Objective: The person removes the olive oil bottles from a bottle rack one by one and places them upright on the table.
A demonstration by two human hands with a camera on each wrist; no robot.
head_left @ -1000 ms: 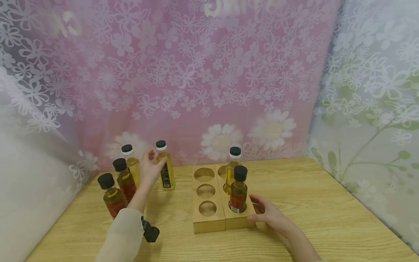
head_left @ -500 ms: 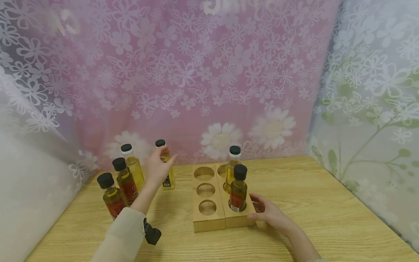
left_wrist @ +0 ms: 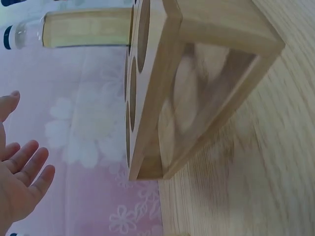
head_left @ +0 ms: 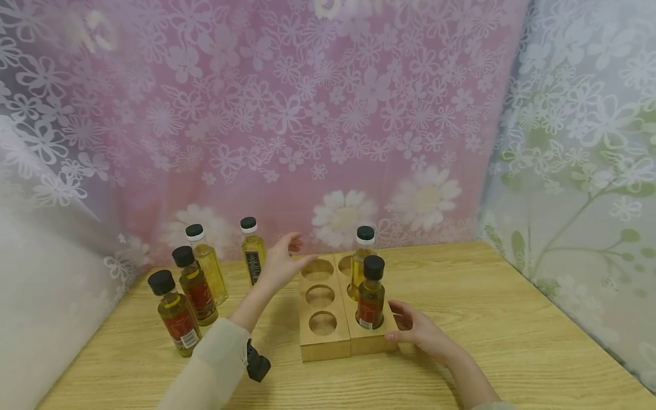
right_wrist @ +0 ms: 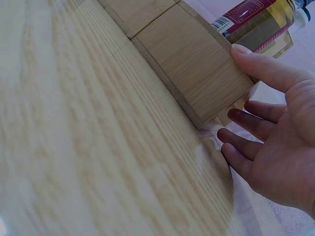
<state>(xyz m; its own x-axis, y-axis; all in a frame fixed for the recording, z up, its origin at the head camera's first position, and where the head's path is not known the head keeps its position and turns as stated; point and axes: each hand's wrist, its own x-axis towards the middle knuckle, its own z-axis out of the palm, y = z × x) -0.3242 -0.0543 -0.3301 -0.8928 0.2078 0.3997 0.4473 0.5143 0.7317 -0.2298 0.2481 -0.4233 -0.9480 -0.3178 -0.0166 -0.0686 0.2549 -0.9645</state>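
My left hand [head_left: 282, 263] hovers with nothing in it, between a bottle of yellow oil [head_left: 253, 256] with a black-and-white cap and a wooden bottle rack [head_left: 327, 348]. Its fingers are relaxed and apart in the left wrist view. At the rack's front right corner is my right hand [head_left: 422, 336]; in the right wrist view its thumb touches the edge and the relaxed fingers lie by the side. Two bottles stand in the rack's right half: a dark one with a red label [head_left: 370, 304] in front and a yellow oil bottle [head_left: 357, 273] behind it.
Left of the rack stand two red-labelled dark bottles [head_left: 176, 319] [head_left: 199, 293] and another yellow oil bottle [head_left: 210, 270]. The rack's left half shows round holes [head_left: 323, 323] with nothing in them. A floral curtain [head_left: 328, 142] hangs behind the table [head_left: 461, 285].
My left hand has moved right, away from the yellow oil bottle near the curtain and toward the rack. That bottle still stands on the table. My right hand has stayed at the rack's corner.
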